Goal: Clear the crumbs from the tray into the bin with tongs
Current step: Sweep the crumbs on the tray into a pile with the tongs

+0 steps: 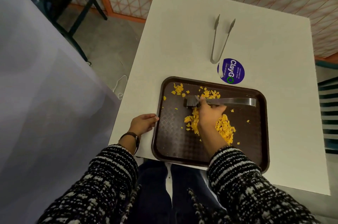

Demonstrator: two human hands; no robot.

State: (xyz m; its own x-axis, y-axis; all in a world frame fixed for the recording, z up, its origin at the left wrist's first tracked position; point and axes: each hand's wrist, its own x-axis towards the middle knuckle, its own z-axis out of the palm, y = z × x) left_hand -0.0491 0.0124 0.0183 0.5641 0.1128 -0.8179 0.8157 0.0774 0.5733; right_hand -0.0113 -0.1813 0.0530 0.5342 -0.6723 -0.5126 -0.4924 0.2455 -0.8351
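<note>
A dark brown rectangular plastic tray (pixel 172 132) with rounded corners and a textured floor sits at the near edge of a white square table (pixel 182 31), its near rim just over the table's edge, above the person's lap. Bright yellow-orange flaky crumbs (pixel 225 129) are scattered across it. The thickest heap is just right of the middle, a smaller heap lies beside it to the left, two looser patches lie along the far side, and single flecks are spread between them. The right hand (pixel 210 114) reaches over the heaps, its fingers curled round a pair of grey metal tongs with black ridged tips (pixel 232 101). These lie crosswise over the far half of the tray, tips to the left and hinge end to the right, the two arms close together. The left hand (pixel 143 123) holds the tray's left rim with bent fingers, and a dark-strapped wristwatch (pixel 134 136) shows on its wrist. Both arms wear black-and-white knitted sleeves (pixel 237 178). Beyond the tray, a round purple "ClayGO" sticker (pixel 231 71) is stuck to the tabletop. Just past it lies a second pair of plain metal tongs (pixel 220 40), arms spread, tips pointing away.
</note>
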